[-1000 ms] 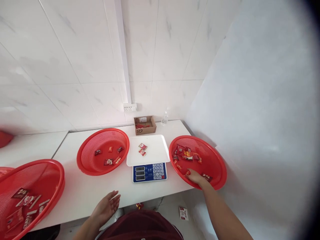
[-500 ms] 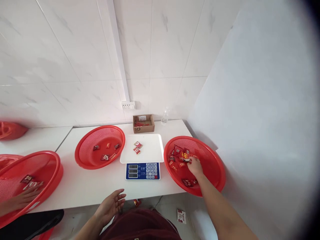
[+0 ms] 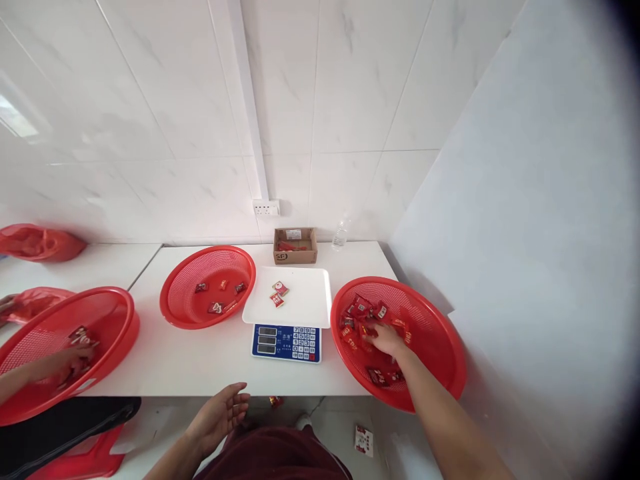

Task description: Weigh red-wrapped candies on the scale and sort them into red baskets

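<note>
My right hand (image 3: pixel 387 338) reaches into the red basket (image 3: pixel 453 360) on the right. Its fingers are bent round a small shiny red wrapped packet (image 3: pixel 369 329), partly hidden by them. Several other red packets (image 3: pixel 359 307) lie about it in the basket. My left hand (image 3: pixel 223 415) hangs in front of the table edge, palm turned inward, fingers apart, with nothing in it. Between the baskets stands a digital scale (image 3: pixel 286 343) with a white tray (image 3: pixel 305 307). Two small packets (image 3: pixel 277 300) lie on the tray.
Left of the scale stands another red basket (image 3: pixel 173 287) holding several packets. Behind the scale are a small cardboard box (image 3: pixel 295 257) and a clear plastic bottle (image 3: pixel 340 235). At far left, another person's hand (image 3: pixel 70 363) is inside a tilted red basket (image 3: pixel 131 327).
My right hand has lowered slightly among the packets, and the shiny packet near its fingertips has shifted. The view has turned a little left. My left hand stays much the same.
</note>
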The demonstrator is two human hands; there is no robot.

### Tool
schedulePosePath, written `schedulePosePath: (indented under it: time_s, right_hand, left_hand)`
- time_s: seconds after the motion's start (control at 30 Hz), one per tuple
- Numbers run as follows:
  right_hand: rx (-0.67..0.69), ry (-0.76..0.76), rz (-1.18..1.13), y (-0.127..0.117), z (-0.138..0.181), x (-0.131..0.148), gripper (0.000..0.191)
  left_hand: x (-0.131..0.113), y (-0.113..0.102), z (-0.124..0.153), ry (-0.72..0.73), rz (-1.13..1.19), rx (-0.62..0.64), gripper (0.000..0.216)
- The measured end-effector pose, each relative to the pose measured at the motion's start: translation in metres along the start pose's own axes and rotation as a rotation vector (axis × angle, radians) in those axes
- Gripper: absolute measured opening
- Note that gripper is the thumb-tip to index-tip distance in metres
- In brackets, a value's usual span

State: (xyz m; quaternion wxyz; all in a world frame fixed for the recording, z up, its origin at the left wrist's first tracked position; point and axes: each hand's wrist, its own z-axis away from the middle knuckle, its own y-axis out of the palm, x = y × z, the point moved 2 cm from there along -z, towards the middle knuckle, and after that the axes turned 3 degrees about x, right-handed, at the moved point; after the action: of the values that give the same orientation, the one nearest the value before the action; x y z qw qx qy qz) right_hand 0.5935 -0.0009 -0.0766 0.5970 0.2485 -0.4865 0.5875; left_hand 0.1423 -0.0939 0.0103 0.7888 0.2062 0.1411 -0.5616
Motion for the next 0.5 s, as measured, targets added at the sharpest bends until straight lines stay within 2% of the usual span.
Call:
schedulePosePath:
  time_s: [0.17, 0.33, 0.4, 0.5]
  right_hand:
    - [0.098, 0.001, 0.374, -0.005, 0.008, -0.003, 0.016]
    - [-0.018, -0.015, 0.613, -0.012, -0.021, 0.008, 0.056]
    - [-0.037, 0.02, 0.754, -0.01, -0.033, 0.009, 0.064]
    - [0.004, 0.072, 0.931, -0.002, -0.043, 0.005, 0.073]
  left_hand:
    - [0.004, 0.001, -0.001, -0.015, -0.016, -0.003, 0.026]
    - [0.003, 0.006, 0.003, -0.006, -0.022, 0.005, 0.027]
    - [0.003, 0.006, 0.005, -0.002, -0.023, -0.005, 0.027]
    - [0.005, 0.001, 0.006, -0.003, -0.015, -0.032, 0.026]
